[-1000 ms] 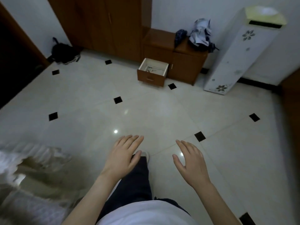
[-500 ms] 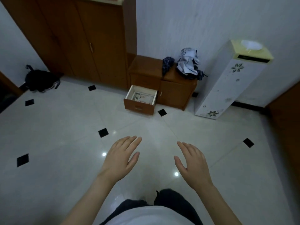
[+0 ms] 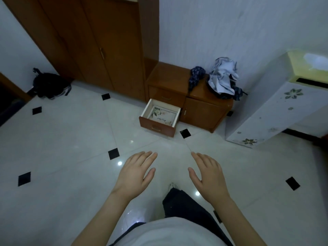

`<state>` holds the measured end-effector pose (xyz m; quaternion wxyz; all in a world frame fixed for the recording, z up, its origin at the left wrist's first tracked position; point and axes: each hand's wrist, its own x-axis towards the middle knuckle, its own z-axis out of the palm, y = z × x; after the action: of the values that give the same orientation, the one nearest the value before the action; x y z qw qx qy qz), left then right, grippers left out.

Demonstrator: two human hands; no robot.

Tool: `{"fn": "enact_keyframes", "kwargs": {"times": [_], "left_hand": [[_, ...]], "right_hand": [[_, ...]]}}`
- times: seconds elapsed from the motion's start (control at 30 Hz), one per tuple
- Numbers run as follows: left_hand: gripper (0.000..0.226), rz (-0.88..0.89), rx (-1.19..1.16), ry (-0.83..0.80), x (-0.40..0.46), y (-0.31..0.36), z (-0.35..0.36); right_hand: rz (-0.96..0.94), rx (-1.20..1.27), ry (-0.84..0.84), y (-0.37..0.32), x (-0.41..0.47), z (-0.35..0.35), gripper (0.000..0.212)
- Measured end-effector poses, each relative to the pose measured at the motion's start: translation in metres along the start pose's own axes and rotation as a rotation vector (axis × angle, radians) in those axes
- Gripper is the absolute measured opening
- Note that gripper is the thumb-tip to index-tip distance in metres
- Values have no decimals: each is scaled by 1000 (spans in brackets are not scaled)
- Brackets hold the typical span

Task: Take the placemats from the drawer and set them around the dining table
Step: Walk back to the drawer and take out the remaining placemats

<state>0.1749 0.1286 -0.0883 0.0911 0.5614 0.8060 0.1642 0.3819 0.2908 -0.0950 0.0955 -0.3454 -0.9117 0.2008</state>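
Both hands hover palm-down in the lower middle of the frame, over a glossy white tiled floor (image 3: 71, 139) with small black diamond insets. The left hand (image 3: 135, 172) has its fingers stretched forward and close together, thumb out to the side, and holds nothing. The right hand (image 3: 207, 176) mirrors it, spread flat and empty. The two are apart, with bare floor between them.

Above them, near the centre of the frame, a wooden drawer (image 3: 160, 118) stands pulled out from a low brown cabinet (image 3: 204, 110). Inside it lies a placemat (image 3: 163, 116), flat on the drawer's pale bottom, light in colour with a floral print and a line of script too small to read. Whether more lie under it cannot be told.

On the cabinet top sit a dark blue patterned cloth (image 3: 196, 75) and a crumpled pale garment (image 3: 223, 77). A tall wardrobe (image 3: 99, 45) fills the upper left, a black bag (image 3: 49, 85) rests on the floor at its left, and a white floral-decorated standing unit (image 3: 271, 107) leans in from the right edge. A dark trouser leg (image 3: 184, 205) and a white shirt (image 3: 168, 233) show at the bottom.
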Motion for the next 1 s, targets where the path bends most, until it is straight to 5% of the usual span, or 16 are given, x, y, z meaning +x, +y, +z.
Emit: {"fn": "enact_keyframes", "kwargs": {"times": [0.4,1.0], "left_hand": [[47,-65,29,59,174,-33,-30],[50,195,81,-151,361,-235,-64]], "right_hand": [[-111,-15,-13,24,197,-24,53],[221,-22,-1,-64,385,66,55]]}}
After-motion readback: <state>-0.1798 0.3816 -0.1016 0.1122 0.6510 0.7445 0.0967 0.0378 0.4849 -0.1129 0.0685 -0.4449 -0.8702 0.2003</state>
